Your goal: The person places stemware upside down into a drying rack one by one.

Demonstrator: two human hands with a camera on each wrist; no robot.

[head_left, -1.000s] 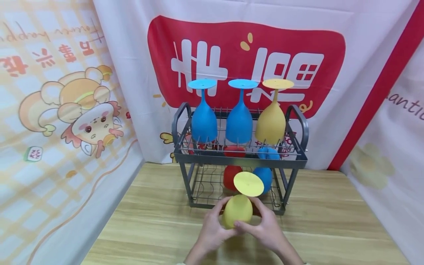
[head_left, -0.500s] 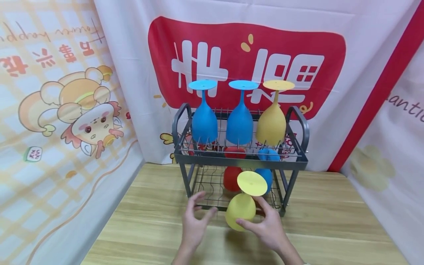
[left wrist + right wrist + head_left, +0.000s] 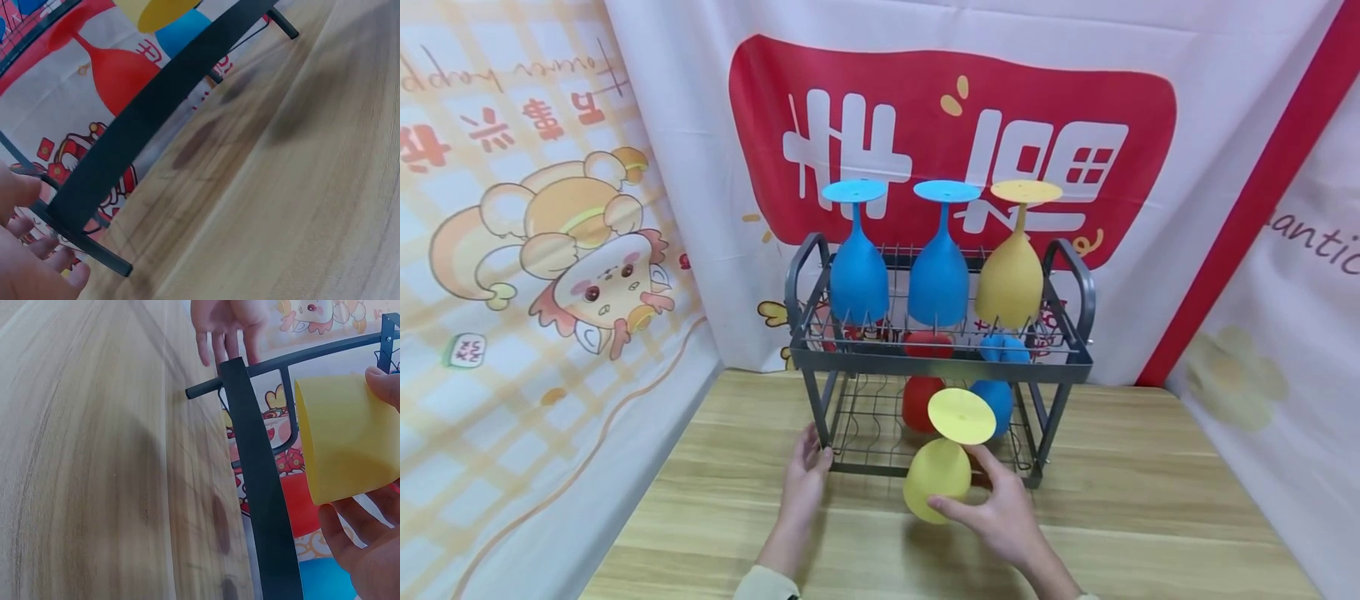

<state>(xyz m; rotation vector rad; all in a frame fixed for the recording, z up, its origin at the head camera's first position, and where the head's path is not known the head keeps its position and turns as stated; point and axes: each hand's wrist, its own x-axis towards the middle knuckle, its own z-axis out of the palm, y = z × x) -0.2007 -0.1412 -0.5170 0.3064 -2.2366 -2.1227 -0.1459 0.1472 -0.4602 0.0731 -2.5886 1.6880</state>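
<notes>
A yellow goblet [image 3: 937,479] hangs upside down in front of a two-tier dish rack [image 3: 947,363], its round foot tilted up. My right hand [image 3: 1000,508] grips its bowl between thumb and fingers; the right wrist view shows the bowl's open rim. At the rack's lower left front corner is my left hand [image 3: 803,479], fingers extended beside the leg. Whether it touches the metal I cannot tell. On the upper tier two blue goblets [image 3: 859,279] and another yellow goblet [image 3: 1011,279] stand inverted. A red goblet [image 3: 922,404] and a blue goblet [image 3: 992,406], partly hidden, are on the lower tier.
The rack stands on a wood-grain table [image 3: 1120,500], close to a printed cloth backdrop [image 3: 700,167]. Curved handles [image 3: 1078,287] rise at both ends of its upper tier. Wire prongs stick up around the inverted goblets.
My left hand has let go of the yellow goblet and moved left to the rack's front leg. The right hand keeps holding the goblet in nearly the same place.
</notes>
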